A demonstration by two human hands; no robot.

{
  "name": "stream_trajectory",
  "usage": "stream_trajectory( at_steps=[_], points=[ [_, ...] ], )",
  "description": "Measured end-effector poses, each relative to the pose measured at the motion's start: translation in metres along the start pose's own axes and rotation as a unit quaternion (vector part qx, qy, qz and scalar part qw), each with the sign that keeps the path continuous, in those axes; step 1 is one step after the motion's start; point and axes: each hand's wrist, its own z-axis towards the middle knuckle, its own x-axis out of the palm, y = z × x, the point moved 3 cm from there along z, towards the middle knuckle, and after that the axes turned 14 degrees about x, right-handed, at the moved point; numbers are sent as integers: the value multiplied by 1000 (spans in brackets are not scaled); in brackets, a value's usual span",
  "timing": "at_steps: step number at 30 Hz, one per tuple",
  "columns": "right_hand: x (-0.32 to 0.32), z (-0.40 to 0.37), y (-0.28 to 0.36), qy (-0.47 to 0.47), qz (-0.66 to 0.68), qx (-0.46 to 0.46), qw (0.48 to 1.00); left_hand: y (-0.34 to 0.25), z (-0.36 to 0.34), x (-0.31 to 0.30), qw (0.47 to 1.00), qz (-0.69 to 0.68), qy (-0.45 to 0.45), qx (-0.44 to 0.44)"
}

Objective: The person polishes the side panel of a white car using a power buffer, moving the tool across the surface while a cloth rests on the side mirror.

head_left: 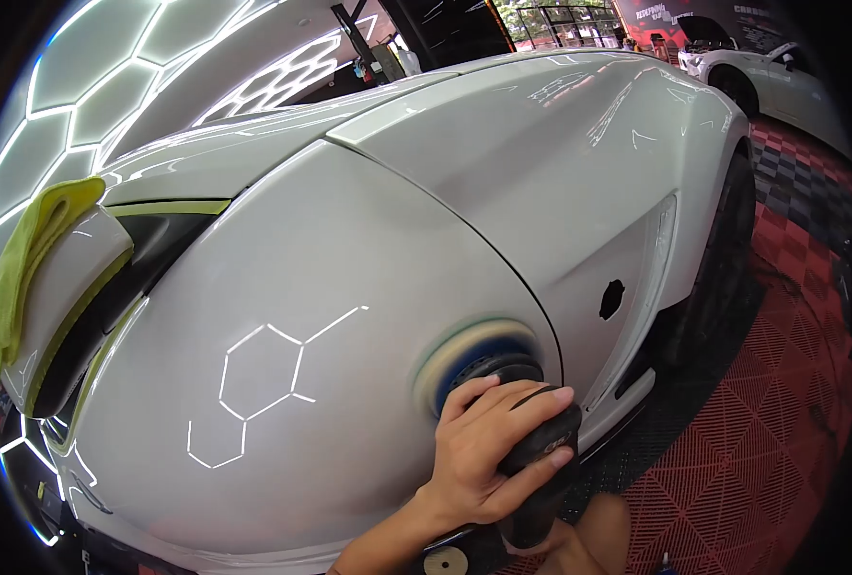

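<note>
My left hand (pixel 488 446) is wrapped over the head of a black car polisher (pixel 551 436), fingers curled round its top. Low in the view, my right hand (pixel 551 556) is around the rear end of the polisher body, its fingers mostly hidden. The polisher's round pad (pixel 464 350), pale with a blue backing, rests on the car's light silver door panel (pixel 349 249) and looks smeared by motion. The pad sits just left of the gap between door and front fender (pixel 541 163).
A yellow-green cloth (pixel 33 249) drapes over the side mirror (pixel 81 273) at left, with green masking tape around it. The front wheel (pixel 728 230) is at right, above red and black floor tiles (pixel 733 450). Another light car (pixel 781 81) stands behind.
</note>
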Motion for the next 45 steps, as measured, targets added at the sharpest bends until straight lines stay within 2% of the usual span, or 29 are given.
stream_trajectory(
  at_steps=[4, 6, 12, 17, 20, 23, 25, 27, 28, 29, 32, 34, 36, 38, 39, 42, 44, 45],
  points=[
    [-14, -8, 1, 4, 10, 10, 1000, 5, 21, 19, 1000, 15, -5, -7],
    [-20, -10, -1, 5, 17, 22, 1000, 8, 32, 21, 1000, 7, 4, 16],
    [-17, 7, -17, 48, 29, 81, 995, 11, 22, 2, 999, -16, -31, 36],
    [18, 24, -40, 107, 36, 162, 980, -14, -38, -60, 992, 31, -106, 58],
    [47, 28, -65, 137, 55, 217, 965, -36, -81, -108, 993, 60, -87, 44],
    [69, 21, -99, 152, 91, 278, 944, -49, -126, -145, 994, 18, -102, 16],
    [80, 17, -119, 151, 124, 319, 927, -58, -146, -174, 980, 31, -192, 52],
    [103, 21, -84, 149, 125, 335, 922, -66, -166, -198, 973, 32, -219, 68],
    [129, 34, -36, 175, 8, 237, 956, -70, -179, -210, 966, 31, -242, 88],
    [152, 43, -4, 197, -110, 132, 965, -73, -193, -221, 964, 31, -249, 87],
    [188, 52, 2, 225, -145, 110, 957, -81, -232, -248, 948, 30, -296, 112],
    [216, 55, 3, 209, -161, 127, 956, -89, -258, -269, 938, 47, -335, 80],
    [241, 59, 1, 211, -175, 139, 952, -96, -280, -289, 938, 49, -335, 74],
    [269, 65, -9, 176, -252, 124, 943, -104, -305, -313, 935, 38, -346, 73],
    [285, 68, -16, 192, -254, 117, 941, -110, -314, -324, 931, 38, -359, 62],
    [327, 81, -39, 165, -236, 122, 950, -121, -352, -360, 920, 27, -385, 61],
    [353, 86, -38, 134, -348, 61, 926, -124, -376, -383, 914, 17, -400, 73],
    [368, 92, -39, 132, -354, 64, 924, -127, -389, -396, 906, 20, -414, 81]
  ],
)
